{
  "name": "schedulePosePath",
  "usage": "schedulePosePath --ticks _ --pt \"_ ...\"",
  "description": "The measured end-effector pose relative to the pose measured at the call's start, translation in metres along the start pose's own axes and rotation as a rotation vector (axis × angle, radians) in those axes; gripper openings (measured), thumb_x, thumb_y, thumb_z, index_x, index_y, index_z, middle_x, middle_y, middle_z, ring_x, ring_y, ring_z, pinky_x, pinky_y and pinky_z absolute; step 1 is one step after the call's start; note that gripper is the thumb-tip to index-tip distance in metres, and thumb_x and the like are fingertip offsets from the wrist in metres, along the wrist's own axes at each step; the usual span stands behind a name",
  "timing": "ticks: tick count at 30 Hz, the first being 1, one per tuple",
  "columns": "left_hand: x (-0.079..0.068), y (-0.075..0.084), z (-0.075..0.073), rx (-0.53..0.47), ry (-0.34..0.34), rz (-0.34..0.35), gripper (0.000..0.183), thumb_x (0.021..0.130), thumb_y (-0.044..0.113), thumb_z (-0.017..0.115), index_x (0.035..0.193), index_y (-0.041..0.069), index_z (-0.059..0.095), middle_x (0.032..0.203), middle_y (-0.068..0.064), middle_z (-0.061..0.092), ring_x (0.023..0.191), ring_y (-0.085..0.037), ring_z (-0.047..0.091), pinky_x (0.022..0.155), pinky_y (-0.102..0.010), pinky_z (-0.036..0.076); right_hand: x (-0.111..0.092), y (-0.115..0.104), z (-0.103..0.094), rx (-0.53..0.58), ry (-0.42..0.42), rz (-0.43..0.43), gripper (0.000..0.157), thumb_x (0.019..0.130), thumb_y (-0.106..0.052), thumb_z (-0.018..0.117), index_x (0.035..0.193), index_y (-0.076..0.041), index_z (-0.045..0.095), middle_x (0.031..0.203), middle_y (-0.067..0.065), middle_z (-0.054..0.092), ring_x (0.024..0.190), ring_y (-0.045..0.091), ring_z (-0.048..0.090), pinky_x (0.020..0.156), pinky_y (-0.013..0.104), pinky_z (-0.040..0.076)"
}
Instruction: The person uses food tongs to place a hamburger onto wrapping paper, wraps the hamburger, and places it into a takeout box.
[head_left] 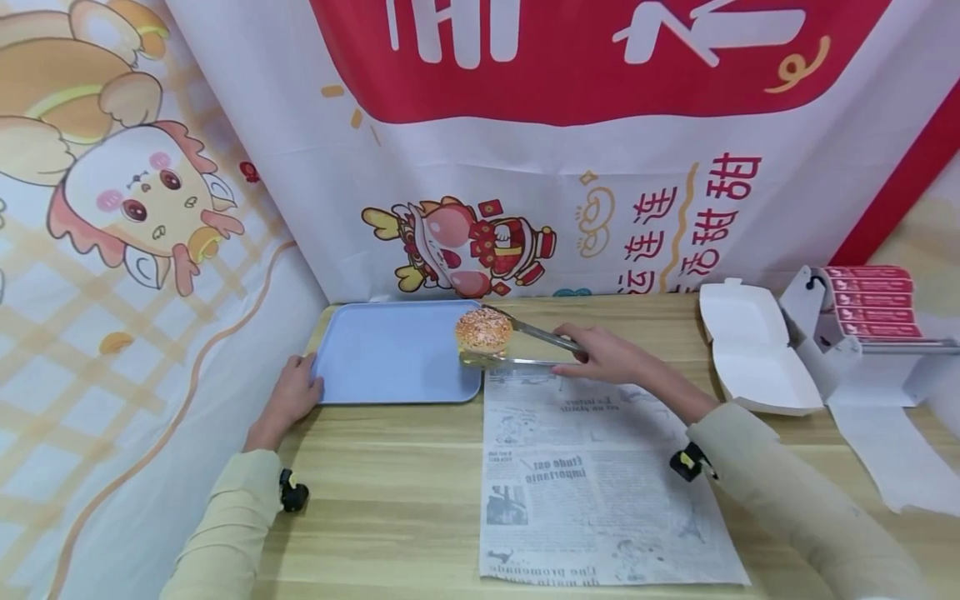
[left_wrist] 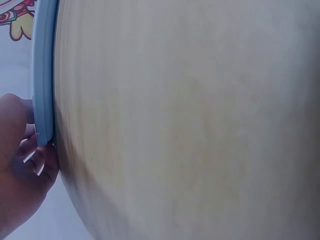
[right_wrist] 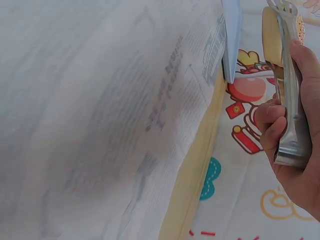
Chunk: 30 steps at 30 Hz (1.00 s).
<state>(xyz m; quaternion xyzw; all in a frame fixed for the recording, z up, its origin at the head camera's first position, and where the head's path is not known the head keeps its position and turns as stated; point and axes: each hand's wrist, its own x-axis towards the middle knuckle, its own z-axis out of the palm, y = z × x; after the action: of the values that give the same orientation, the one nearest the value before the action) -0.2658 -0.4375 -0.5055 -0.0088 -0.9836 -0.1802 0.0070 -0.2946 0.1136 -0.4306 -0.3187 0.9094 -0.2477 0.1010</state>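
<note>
My right hand (head_left: 603, 354) grips metal tongs (head_left: 543, 336), fingers wrapped round the handles in the right wrist view. Between the tong tips is a sesame-topped burger bun (head_left: 483, 331), over the right end of a light blue tray (head_left: 390, 354). In the right wrist view the bun (right_wrist: 271, 37) shows its pale side, partly hidden by the tongs (right_wrist: 292, 120). My left hand (head_left: 294, 390) holds the tray at its near left corner. Seen from the left wrist, the thumb of that hand (left_wrist: 20, 165) lies on one side of the tray rim (left_wrist: 44, 75) and the fingers on the other.
A newspaper-print sheet (head_left: 592, 483) lies on the wooden table (head_left: 390, 500), right of the tray. Farther right are an opened white takeaway box (head_left: 757, 350) and a metal dispenser with red-printed paper (head_left: 873, 304). A printed cloth (head_left: 465, 150) hangs behind the table.
</note>
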Motion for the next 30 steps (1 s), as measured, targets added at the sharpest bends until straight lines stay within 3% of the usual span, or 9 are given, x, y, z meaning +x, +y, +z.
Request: schedulePosePath --ticks 10,15,25,30 --pt "-0.002 0.005 0.002 -0.001 -0.026 -0.048 0.06 0.098 0.011 0.042 0.147 -0.02 0.023 0.133 -0.044 0.035 0.123 -0.055 0.04 0.108 -0.064 0.034 -0.066 0.012 -0.004 0.011 0.038 -0.022 0.06 0.09 -0.049 0.07 0.136 -0.014 0.053 0.068 -0.009 0.051 0.056 0.004 0.042 0.053 0.02 0.036" --pt "-0.002 0.006 0.0 -0.003 -0.025 -0.053 0.06 0.098 0.01 0.042 0.146 -0.021 0.023 0.133 -0.044 0.035 0.123 -0.055 0.04 0.107 -0.065 0.034 -0.095 0.02 -0.001 -0.024 0.052 0.001 0.06 0.089 -0.049 0.07 0.136 -0.015 0.053 0.066 -0.012 0.047 0.054 0.001 0.037 0.053 0.02 0.034" --pt "-0.001 0.009 0.0 -0.014 -0.045 -0.076 0.061 0.098 0.011 0.041 0.147 -0.02 0.022 0.136 -0.044 0.032 0.124 -0.056 0.038 0.108 -0.066 0.033 -0.144 0.032 0.009 0.013 0.043 0.017 0.057 0.088 -0.048 0.073 0.132 -0.016 0.055 0.066 -0.012 0.047 0.056 -0.003 0.037 0.053 0.018 0.035" --pt "-0.002 0.011 -0.001 -0.016 -0.034 -0.073 0.061 0.097 0.01 0.042 0.146 -0.021 0.023 0.135 -0.045 0.032 0.124 -0.057 0.038 0.107 -0.066 0.034 -0.164 0.036 0.013 -0.028 0.072 -0.009 0.058 0.086 -0.049 0.074 0.13 -0.016 0.057 0.064 -0.013 0.045 0.055 -0.005 0.035 0.052 0.017 0.035"
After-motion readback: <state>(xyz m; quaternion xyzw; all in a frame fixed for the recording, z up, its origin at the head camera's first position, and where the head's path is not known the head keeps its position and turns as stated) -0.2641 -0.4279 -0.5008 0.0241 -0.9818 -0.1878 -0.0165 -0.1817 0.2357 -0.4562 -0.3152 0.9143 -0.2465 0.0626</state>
